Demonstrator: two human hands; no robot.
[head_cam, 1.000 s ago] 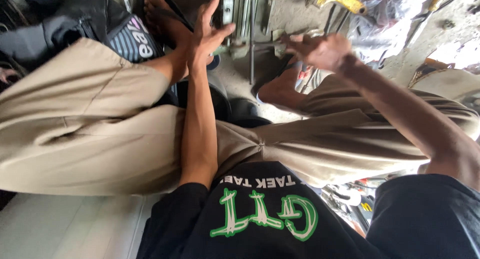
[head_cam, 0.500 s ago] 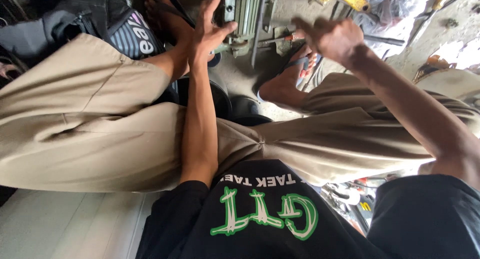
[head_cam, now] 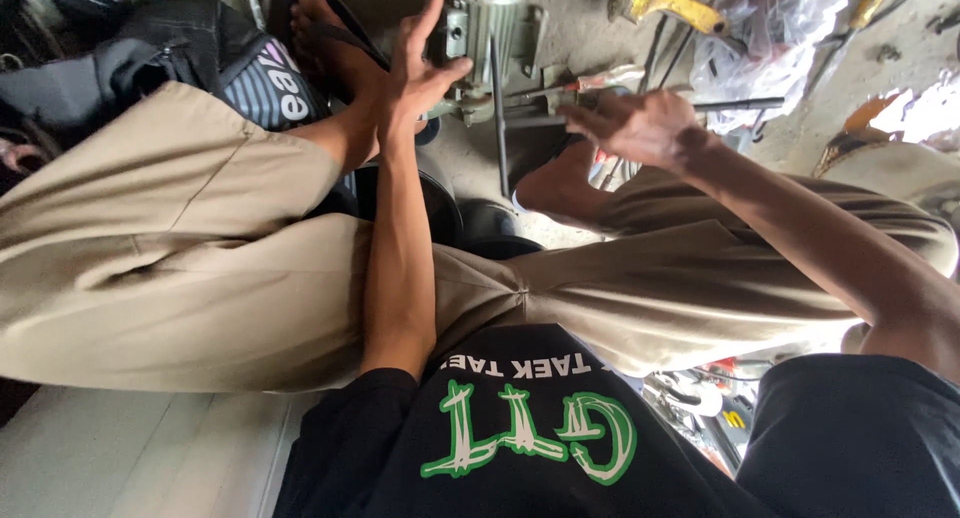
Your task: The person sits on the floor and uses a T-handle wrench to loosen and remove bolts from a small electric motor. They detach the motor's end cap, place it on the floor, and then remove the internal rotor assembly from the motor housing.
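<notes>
Grey cast metal, ribbed like a small motor [head_cam: 488, 23], sits on the concrete floor [head_cam: 590, 18] just beyond the left hand [head_cam: 418, 76], whose fingers are spread open and raised, the thumb near the housing but gripping nothing. Since a second ago the view has tipped down slightly, bringing the motor fully into sight, while the left hand keeps its open pose. The right hand [head_cam: 635, 126] has dropped from its earlier raised curl and now hangs loosely over the thin steel rods [head_cam: 640, 108] lying beside the motor; its grip looks slack, fingers apart, and I cannot tell whether they touch a rod. Beyond this hand lies a yellow tool [head_cam: 672, 0].
</notes>
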